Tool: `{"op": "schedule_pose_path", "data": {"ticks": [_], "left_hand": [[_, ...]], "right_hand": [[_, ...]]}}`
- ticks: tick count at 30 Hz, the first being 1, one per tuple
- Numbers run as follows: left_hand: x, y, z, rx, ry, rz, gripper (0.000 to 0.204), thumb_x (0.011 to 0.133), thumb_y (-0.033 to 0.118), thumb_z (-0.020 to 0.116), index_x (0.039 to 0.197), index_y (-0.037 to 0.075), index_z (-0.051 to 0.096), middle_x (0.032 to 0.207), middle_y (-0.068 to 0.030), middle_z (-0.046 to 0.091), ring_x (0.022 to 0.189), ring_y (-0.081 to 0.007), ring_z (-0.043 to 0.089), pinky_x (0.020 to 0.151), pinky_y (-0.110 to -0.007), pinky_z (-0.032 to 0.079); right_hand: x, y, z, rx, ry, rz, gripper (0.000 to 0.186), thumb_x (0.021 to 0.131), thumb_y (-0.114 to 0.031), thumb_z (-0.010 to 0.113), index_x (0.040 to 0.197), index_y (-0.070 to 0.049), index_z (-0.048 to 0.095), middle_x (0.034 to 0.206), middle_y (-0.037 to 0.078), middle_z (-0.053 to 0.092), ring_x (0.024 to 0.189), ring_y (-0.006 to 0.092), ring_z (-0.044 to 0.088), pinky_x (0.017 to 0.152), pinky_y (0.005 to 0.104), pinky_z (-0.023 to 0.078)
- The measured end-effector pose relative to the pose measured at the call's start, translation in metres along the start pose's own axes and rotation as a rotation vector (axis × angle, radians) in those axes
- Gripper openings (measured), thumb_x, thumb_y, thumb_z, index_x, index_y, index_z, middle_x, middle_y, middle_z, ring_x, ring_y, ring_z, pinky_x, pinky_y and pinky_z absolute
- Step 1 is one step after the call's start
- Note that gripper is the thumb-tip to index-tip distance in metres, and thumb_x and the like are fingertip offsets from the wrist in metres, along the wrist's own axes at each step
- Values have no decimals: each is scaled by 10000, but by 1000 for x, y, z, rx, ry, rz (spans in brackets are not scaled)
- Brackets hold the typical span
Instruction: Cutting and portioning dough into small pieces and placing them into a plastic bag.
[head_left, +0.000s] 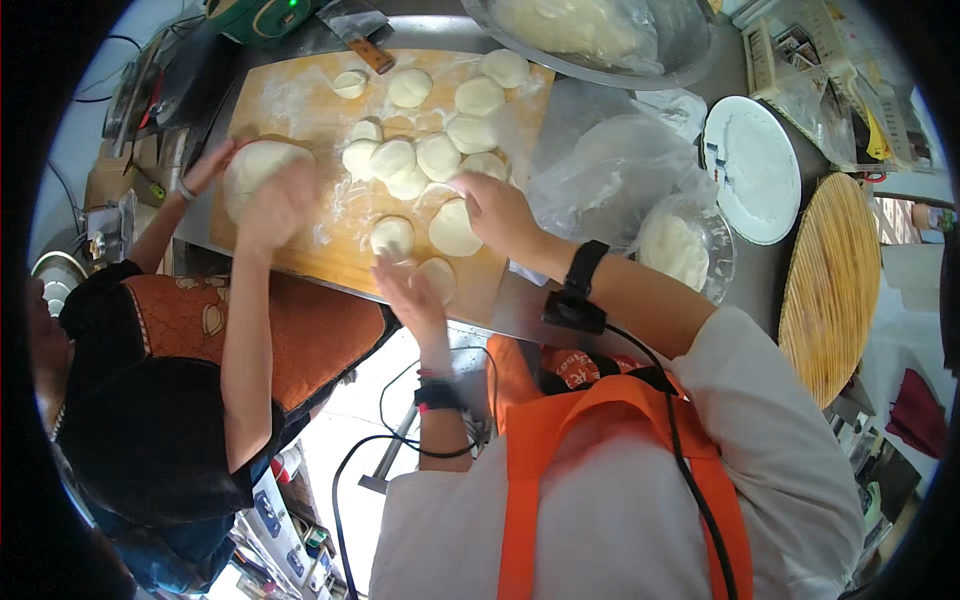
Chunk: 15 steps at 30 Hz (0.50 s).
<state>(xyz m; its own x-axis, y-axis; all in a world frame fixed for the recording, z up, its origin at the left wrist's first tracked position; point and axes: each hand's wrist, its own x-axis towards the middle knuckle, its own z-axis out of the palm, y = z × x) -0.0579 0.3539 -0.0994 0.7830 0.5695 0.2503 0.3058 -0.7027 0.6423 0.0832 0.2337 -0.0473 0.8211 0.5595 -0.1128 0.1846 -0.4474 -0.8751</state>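
Note:
My left hand (415,305) is at the near edge of the floured wooden board (300,85), fingers stretched out and slightly blurred. Its fingertips lie by a small dough round (392,237), and a flat dough piece (438,281) is partly behind it. Over the board's right side, my right hand (502,217) has its fingers extended toward the left. It is beside a flattened dough disc (454,230); whether it touches the disc I cannot tell. Several more dough rounds (438,157) cluster beyond my hands, some touching or overlapping.
At left a co-worker's blurred hands (280,205) work a large dough lump (262,172). A scraper (370,50) lies at the far edge. Rightward are a metal bowl of dough (690,65), plastic bags (610,170), a flour bowl (725,262), a white plate (785,150) and a round slatted board (830,290).

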Motion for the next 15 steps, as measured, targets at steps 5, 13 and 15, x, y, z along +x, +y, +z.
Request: {"op": "schedule_pose_path", "data": {"ticks": [5,13,15], "left_hand": [[-21,33,19,362,-84,117,549,771,177,524,1227,-36,306,1262,-218,305,1176,-374,274,972,-427,239],[-42,18,7,233,-126,172,529,765,189,545,1207,-22,347,1221,-208,350,1153,-368,298,959,-423,256],[-35,21,10,211,-122,182,517,766,187,542,1200,-23,355,1212,-208,357,1142,-367,309,950,-424,264]], "right_hand": [[-26,28,23,-450,182,-495,363,715,-90,521,1076,-59,499,1124,119,476,1077,263,431,902,370,336],[-26,33,34,-618,8,-634,371,704,-179,520,1062,-85,510,1125,127,447,1066,249,399,903,387,299],[-30,39,31,-612,84,-673,369,694,-179,525,1049,-79,512,1069,113,468,1029,250,412,879,382,307]]}}
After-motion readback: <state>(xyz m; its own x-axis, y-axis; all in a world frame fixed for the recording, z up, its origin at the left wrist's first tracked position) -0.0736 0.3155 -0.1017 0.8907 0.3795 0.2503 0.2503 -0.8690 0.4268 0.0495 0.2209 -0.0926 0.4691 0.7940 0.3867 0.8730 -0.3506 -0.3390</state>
